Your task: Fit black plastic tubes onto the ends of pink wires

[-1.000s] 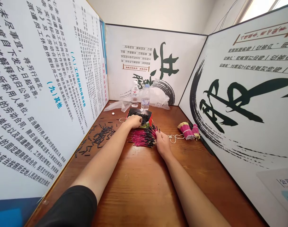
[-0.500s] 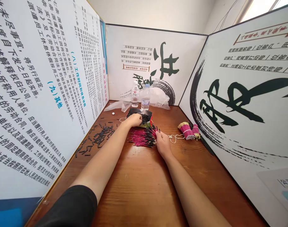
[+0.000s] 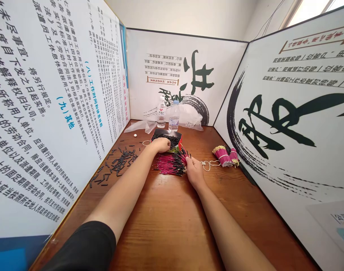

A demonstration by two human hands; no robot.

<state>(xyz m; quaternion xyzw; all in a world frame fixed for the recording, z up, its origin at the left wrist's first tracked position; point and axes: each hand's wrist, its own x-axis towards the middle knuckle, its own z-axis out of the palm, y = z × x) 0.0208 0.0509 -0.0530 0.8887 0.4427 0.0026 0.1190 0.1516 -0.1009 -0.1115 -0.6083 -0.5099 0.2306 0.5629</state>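
- Magenta-and-black bunch of thin, stiff wires [image 3: 184, 153]: in the head view it stands out from the fingers of the right hand [image 3: 194, 171], near the middle of the brown wooden table [image 3: 166, 222]. Its long axis runs away from the person and slants to the left, the black ends fanning loosely.
- That hand is closed around the bunch, thumb and fingers pinched together.
- Just left of the bunch lies a flat pile of magenta wires with black ends [image 3: 168, 165]. Most of these wires lie crosswise, left to right, with many black ends on the right, toward the right hand.
- The left hand [image 3: 162, 144] is curled at the near left edge of an open cardboard box with red and green outer sides [image 3: 181, 142]. Its fingertips are hidden, so whether it grips anything cannot be told.
- Small black tubes [image 3: 174, 140] fill the box; more loose black tubes [image 3: 122, 161] are scattered on the table, left of the left forearm.
- On the right side lie two tied magenta wire bundles with gold-coloured tips [image 3: 223, 156], near a looped white cord [image 3: 208, 165].
- Compared with half a second earlier, very little differs: the left hand has shifted slightly at most, while the bunch keeps its direction and the pile its place.
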